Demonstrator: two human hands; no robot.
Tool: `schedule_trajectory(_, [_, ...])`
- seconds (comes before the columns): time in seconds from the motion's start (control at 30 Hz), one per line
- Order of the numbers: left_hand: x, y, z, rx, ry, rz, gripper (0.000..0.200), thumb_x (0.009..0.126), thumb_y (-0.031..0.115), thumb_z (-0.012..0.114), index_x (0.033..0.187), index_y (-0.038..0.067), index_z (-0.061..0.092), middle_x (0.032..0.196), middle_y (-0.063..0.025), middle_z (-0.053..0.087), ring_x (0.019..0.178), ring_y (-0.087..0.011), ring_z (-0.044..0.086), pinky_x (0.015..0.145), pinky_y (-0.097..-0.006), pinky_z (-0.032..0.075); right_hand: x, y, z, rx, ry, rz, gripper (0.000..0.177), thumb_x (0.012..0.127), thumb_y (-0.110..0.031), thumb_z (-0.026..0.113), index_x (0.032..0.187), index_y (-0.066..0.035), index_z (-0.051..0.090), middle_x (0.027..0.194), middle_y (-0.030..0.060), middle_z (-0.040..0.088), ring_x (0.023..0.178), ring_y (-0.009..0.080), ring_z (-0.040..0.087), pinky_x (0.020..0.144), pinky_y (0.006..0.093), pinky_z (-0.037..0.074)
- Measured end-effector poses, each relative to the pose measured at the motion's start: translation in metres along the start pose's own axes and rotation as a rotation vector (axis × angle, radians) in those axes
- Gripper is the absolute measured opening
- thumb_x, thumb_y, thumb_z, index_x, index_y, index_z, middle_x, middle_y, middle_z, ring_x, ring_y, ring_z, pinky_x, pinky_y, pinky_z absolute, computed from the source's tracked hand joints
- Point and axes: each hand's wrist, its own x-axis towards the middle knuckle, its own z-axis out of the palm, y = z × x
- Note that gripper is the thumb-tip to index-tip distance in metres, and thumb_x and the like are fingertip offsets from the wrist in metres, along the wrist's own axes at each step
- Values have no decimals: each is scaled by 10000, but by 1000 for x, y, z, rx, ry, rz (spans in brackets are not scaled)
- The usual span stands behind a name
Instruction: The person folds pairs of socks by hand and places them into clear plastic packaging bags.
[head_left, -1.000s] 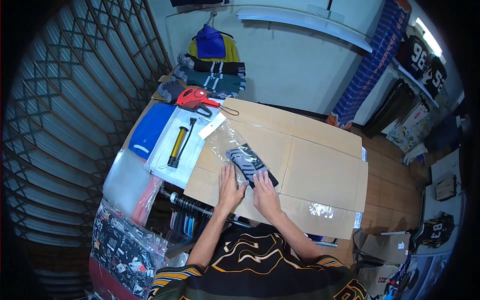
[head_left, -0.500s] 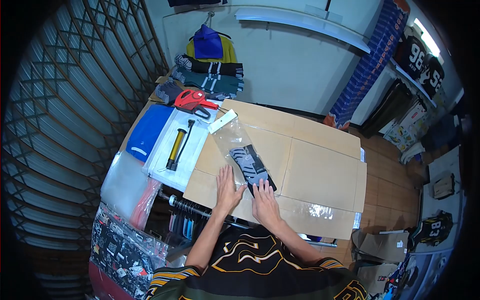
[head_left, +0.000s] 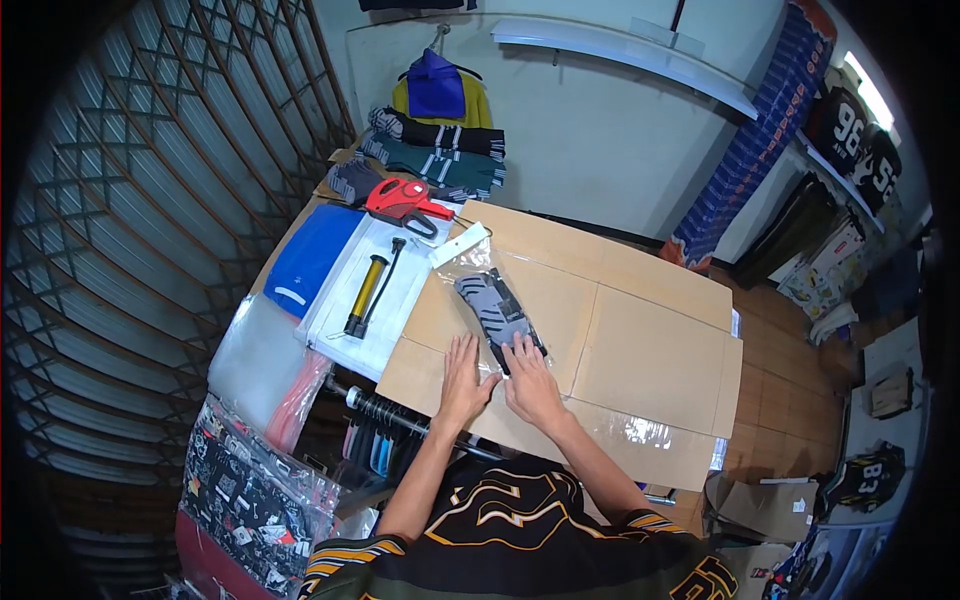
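A pair of grey and black patterned socks (head_left: 484, 304) lies folded inside a clear plastic bag (head_left: 466, 264) on the cardboard sheet (head_left: 640, 350). The bag has a white header strip (head_left: 461, 245) at its far end. My right hand (head_left: 534, 388) rests with fingers stretched out over the near end of the socks. Just left of the bag's near end, my left hand (head_left: 463, 388) lies flat and open on the cardboard, its thumb pointing towards the bag. Neither hand grasps anything.
Left of the cardboard lie a yellow hand pump (head_left: 366, 296), a red tagging gun (head_left: 408, 203) and a blue packet (head_left: 313, 258). Folded garments (head_left: 440, 160) are stacked at the back. A clothes rail (head_left: 395, 415) runs beneath the table's near edge.
The socks have slid further up the bag, closer to the white header strip. My right hand has moved slightly with them, while my left hand stays beside the bag. The whole view has shifted a little.
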Motion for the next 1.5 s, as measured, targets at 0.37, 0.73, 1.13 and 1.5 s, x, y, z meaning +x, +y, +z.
schedule_trajectory(0.37, [-7,-6,-7,-56,-58,-5,859,833,190,800,1537,-45,367,1613,-234,354,1547,-415,212,1262,-516,156,-27,1,6,-144,-124,-61,649,895,-73,536,1499,107,379,1547,356,378,1460,508,350,1202,558,309])
schedule_trajectory(0.73, [-7,-8,-7,-66,-63,-10,850,836,181,799,1539,-33,372,1614,-224,358,1551,-410,202,1262,-525,150,8,1,17,-28,-87,7,746,883,-182,613,1510,122,346,1556,387,331,1473,526,310,1218,576,264])
schedule_trajectory(1.13, [-9,7,-16,-233,110,-2,809,853,205,795,1504,-65,396,1376,-239,599,1387,-400,458,1173,-483,333,-30,6,-19,268,160,236,383,830,-95,697,1196,8,642,1188,212,693,1105,357,668,934,448,531])
schedule_trajectory(1.5, [-1,2,6,-340,220,-164,630,884,137,741,1406,-81,463,951,-166,748,1136,-350,600,996,-448,446,13,51,-26,449,199,534,320,829,-212,790,1039,2,678,880,138,764,794,261,734,752,386,577])
